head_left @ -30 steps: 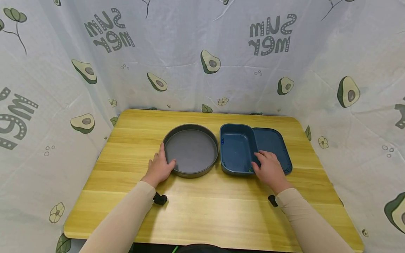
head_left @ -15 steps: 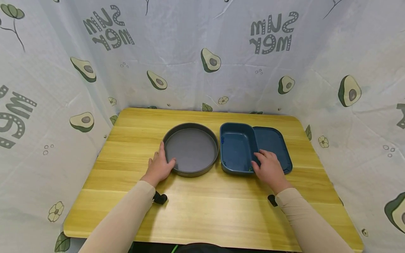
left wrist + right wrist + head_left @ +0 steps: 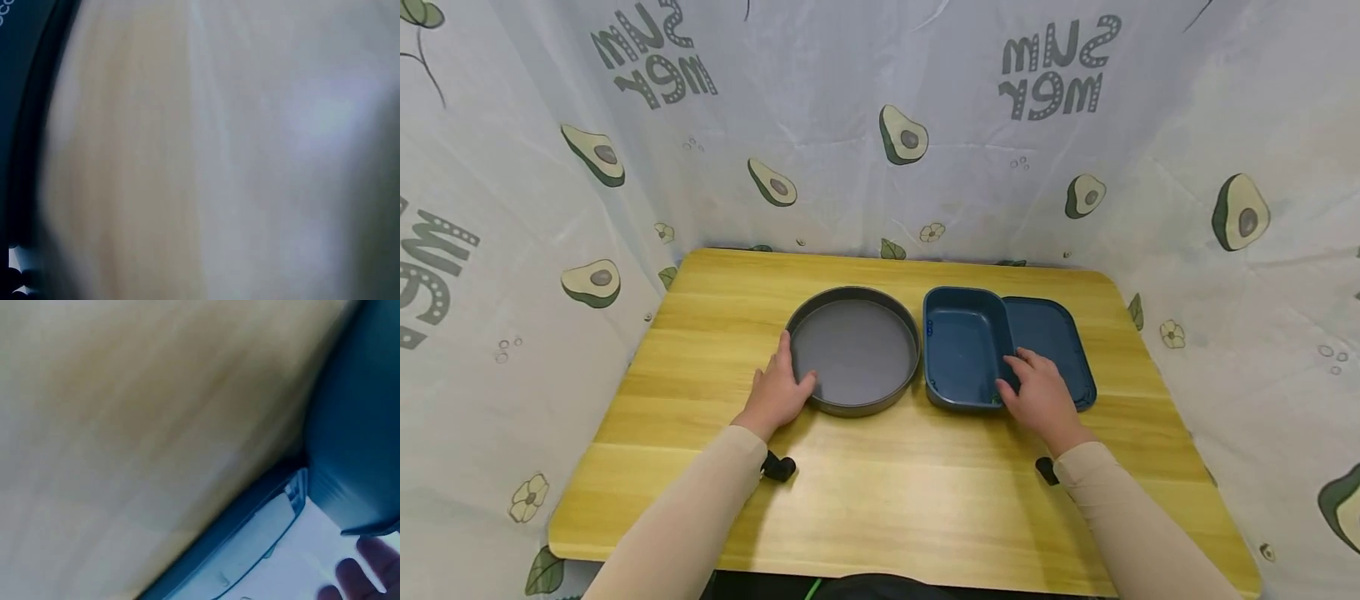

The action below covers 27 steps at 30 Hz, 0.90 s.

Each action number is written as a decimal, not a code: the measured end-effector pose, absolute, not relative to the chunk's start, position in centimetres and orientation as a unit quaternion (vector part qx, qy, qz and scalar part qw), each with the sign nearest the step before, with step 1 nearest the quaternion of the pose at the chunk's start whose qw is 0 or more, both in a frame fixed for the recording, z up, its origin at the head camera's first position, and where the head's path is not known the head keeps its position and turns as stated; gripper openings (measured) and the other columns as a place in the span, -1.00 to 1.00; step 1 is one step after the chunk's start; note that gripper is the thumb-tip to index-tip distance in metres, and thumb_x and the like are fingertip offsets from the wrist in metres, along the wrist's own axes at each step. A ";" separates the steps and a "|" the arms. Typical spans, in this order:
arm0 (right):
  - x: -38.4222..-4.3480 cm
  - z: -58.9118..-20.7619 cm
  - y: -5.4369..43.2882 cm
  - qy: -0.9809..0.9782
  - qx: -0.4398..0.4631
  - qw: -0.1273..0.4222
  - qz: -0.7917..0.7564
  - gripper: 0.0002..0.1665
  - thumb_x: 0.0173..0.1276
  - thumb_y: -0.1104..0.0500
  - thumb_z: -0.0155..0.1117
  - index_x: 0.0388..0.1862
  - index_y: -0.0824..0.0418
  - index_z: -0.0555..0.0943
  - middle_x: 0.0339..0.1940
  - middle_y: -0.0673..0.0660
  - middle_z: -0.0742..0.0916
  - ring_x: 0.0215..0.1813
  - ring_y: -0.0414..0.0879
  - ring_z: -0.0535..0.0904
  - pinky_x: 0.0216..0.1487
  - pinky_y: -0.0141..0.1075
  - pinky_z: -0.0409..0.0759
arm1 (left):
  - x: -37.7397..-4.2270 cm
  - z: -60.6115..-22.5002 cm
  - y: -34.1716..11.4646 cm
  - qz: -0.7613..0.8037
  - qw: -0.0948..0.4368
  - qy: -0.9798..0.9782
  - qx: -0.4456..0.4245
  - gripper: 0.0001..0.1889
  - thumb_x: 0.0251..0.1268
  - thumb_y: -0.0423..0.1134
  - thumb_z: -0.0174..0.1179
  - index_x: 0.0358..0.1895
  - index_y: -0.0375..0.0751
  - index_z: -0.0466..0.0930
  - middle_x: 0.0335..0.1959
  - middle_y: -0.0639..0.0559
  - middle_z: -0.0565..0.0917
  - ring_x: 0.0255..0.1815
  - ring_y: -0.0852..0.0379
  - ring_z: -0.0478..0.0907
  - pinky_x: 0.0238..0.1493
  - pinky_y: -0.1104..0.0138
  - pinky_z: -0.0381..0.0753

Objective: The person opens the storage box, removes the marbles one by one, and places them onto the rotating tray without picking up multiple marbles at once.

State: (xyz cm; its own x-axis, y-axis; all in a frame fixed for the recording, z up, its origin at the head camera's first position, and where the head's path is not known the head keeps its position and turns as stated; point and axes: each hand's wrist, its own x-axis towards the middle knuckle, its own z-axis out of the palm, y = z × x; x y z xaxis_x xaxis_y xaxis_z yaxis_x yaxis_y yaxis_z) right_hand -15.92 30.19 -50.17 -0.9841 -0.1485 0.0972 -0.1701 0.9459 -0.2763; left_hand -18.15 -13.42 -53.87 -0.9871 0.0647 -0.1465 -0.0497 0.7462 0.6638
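Note:
A round grey cake pan [image 3: 854, 354] sits left of centre on the table in the head view. My left hand [image 3: 777, 396] rests against its near left side, fingers along the outer wall and thumb at the near rim. Beside the pan stands a deep blue rectangular container [image 3: 966, 350]. My right hand [image 3: 1037, 400] touches its near right corner, with fingers and thumb spread over the rim. In the right wrist view, fingertips [image 3: 375, 553] show at the edge of the container wall [image 3: 356, 431]. The left wrist view shows only blurred tabletop and dark edges.
A flat blue lid [image 3: 1056, 354] lies right of the container, partly behind it and my right hand. Small blue clips [image 3: 929, 327] show at the container's left inner wall. Wood-grain table [image 3: 880, 492] spreads in front; a patterned curtain [image 3: 835, 125] surrounds its back and sides.
The head view has tilted down slightly, so the curtain prints appear higher. Both hands, the pan, the container and the lid keep their places on the table.

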 end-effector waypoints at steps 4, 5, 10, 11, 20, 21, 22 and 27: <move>-16.4 -49.9 30.0 -0.984 0.118 0.066 0.114 -0.39 0.46 0.10 0.39 0.36 0.42 0.58 0.47 0.48 0.52 0.50 0.46 0.36 0.56 0.34 0.25 | -18.1 -54.0 -13.3 0.359 0.075 0.930 0.004 0.04 0.56 0.11 0.05 0.74 -0.07 -0.52 0.73 -0.35 0.00 0.73 -0.35 0.02 0.65 -0.39 -0.22; -16.6 -49.9 29.9 -0.983 0.127 0.070 0.109 -0.39 0.44 0.11 0.41 0.35 0.41 0.59 0.46 0.48 0.54 0.49 0.45 0.37 0.57 0.33 0.25 | -18.2 -53.9 -13.2 0.361 0.073 0.930 0.004 0.04 0.56 0.11 0.06 0.74 -0.07 -0.52 0.73 -0.35 0.00 0.72 -0.35 0.03 0.65 -0.38 -0.22; -17.1 -49.5 29.1 -0.982 0.148 0.052 0.110 -0.36 0.42 0.11 0.45 0.37 0.40 0.58 0.45 0.44 0.57 0.49 0.41 0.41 0.56 0.29 0.31 | -18.1 -53.7 -13.0 0.362 0.073 0.929 0.004 0.04 0.56 0.11 0.07 0.74 -0.06 -0.51 0.73 -0.35 0.03 0.72 -0.32 0.06 0.66 -0.36 -0.20; -17.1 -49.4 28.9 -0.982 0.148 0.044 0.113 -0.36 0.43 0.11 0.45 0.38 0.39 0.57 0.45 0.44 0.57 0.50 0.41 0.41 0.56 0.29 0.32 | -18.1 -53.7 -13.0 0.362 0.073 0.929 0.003 0.04 0.56 0.12 0.07 0.74 -0.06 -0.51 0.73 -0.35 0.03 0.72 -0.32 0.06 0.66 -0.36 -0.20; -17.6 -48.8 27.4 -0.975 0.188 0.011 0.119 -0.38 0.43 0.12 0.47 0.40 0.31 0.60 0.42 0.37 0.62 0.46 0.35 0.47 0.47 0.25 0.46 | -17.8 -53.8 -13.1 0.365 0.077 0.928 -0.003 0.04 0.55 0.10 0.08 0.74 -0.12 -0.48 0.73 -0.34 0.00 0.73 -0.32 0.02 0.66 -0.37 -0.21; -17.7 -48.8 27.3 -0.974 0.195 0.008 0.118 -0.38 0.42 0.12 0.48 0.40 0.30 0.61 0.41 0.37 0.63 0.45 0.35 0.49 0.47 0.24 0.47 | -17.8 -53.7 -13.1 0.365 0.077 0.928 -0.002 0.04 0.55 0.09 0.08 0.74 -0.13 -0.48 0.73 -0.34 0.00 0.73 -0.32 0.02 0.65 -0.37 -0.21; -17.8 -48.8 27.0 -0.973 0.201 0.006 0.115 -0.38 0.42 0.12 0.47 0.40 0.29 0.61 0.39 0.36 0.64 0.44 0.34 0.50 0.46 0.23 0.48 | -17.8 -53.7 -13.1 0.365 0.077 0.928 -0.002 0.04 0.55 0.09 0.08 0.74 -0.12 -0.48 0.74 -0.34 0.00 0.74 -0.31 0.02 0.65 -0.38 -0.21; -18.5 -48.4 26.0 -0.972 0.212 -0.021 0.100 -0.39 0.44 0.07 0.46 0.41 0.23 0.62 0.37 0.29 0.68 0.42 0.28 0.53 0.46 0.17 0.51 | -17.9 -53.8 -13.1 0.364 0.078 0.928 0.003 0.04 0.56 0.10 0.07 0.74 -0.09 -0.51 0.74 -0.32 -0.01 0.74 -0.29 0.01 0.65 -0.38 -0.21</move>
